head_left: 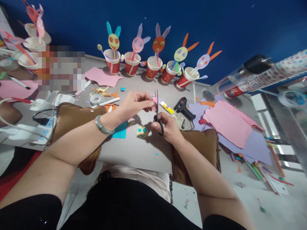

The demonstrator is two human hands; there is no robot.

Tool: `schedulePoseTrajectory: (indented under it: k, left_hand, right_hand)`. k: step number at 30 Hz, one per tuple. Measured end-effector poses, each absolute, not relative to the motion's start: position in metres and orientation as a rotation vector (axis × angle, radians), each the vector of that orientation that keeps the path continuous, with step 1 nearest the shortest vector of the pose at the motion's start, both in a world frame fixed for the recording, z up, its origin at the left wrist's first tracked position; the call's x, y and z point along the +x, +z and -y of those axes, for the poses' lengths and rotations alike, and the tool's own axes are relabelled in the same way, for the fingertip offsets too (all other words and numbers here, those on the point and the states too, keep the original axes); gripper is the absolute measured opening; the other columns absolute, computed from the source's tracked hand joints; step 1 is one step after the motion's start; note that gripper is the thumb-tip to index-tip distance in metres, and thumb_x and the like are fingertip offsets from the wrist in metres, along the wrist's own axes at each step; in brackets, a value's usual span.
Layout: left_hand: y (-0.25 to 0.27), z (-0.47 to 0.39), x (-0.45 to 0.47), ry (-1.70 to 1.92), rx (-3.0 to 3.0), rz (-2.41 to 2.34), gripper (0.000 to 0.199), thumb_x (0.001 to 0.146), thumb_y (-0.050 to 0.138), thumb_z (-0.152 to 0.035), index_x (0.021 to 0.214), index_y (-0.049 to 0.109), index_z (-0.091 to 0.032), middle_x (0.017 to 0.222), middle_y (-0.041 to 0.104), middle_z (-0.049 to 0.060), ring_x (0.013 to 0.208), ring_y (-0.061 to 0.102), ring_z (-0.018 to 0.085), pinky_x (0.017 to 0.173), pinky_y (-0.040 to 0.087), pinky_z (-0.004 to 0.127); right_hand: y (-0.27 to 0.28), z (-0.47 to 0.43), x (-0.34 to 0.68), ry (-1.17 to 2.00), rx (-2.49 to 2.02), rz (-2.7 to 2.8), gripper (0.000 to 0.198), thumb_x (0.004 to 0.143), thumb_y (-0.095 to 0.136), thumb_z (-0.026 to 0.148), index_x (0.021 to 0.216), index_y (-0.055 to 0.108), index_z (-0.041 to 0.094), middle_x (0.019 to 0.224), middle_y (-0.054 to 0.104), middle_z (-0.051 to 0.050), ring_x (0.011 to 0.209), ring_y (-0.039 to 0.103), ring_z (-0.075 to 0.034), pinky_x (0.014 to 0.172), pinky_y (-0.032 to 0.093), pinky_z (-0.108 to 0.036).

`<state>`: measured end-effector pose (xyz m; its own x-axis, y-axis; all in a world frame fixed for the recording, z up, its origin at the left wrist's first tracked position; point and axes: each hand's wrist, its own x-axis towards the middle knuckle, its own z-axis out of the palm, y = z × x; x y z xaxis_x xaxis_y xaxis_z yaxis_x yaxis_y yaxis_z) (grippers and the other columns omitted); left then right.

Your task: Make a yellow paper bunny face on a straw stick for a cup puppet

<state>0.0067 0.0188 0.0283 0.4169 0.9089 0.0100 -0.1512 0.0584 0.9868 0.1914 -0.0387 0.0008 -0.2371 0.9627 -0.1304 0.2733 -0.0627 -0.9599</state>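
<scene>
Between the thumb and fingers of my left hand [137, 103] is a small piece of pink paper [154, 99]. My right hand [168, 126] grips the black handles of a pair of scissors [157, 108], whose blades point away from me beside the pink paper. Whether the blades touch the paper I cannot tell. Below my hands a round yellow paper face [142, 131] with blue eyes lies on the table. Under my left wrist is a sheet of blue paper [120, 129]. A yellow glue stick [167, 108] lies just beyond the scissors.
Red paper cups [152, 72] with paper rabbit figures line the blue wall. A black glue gun [184, 108] lies right of the glue stick. Pink paper [227, 119] and purple sheets cover the right side. Brown cushions [201, 147] lie under my forearms. A tape roll [95, 99] sits left.
</scene>
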Motion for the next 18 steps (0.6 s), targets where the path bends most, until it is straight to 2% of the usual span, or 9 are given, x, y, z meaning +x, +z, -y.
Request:
schedulePoseTrajectory:
  k: [18]
  left_hand:
    - [0.0294,-0.0182,0.0069,0.938,1.233,-0.816,0.021,0.072,0.078,-0.031,0.071,0.065,-0.015,0.07,0.072,0.003,0.064,0.062,0.01,0.067,0.052,0.026]
  right_hand:
    - [-0.0019,0.0388,0.1909,1.41,-1.348,1.468,0.064,0.059,0.079,0.078,0.069,0.049,0.022,0.053,0.058,0.004,0.048,0.049,-0.011,0.049,0.036,-0.026]
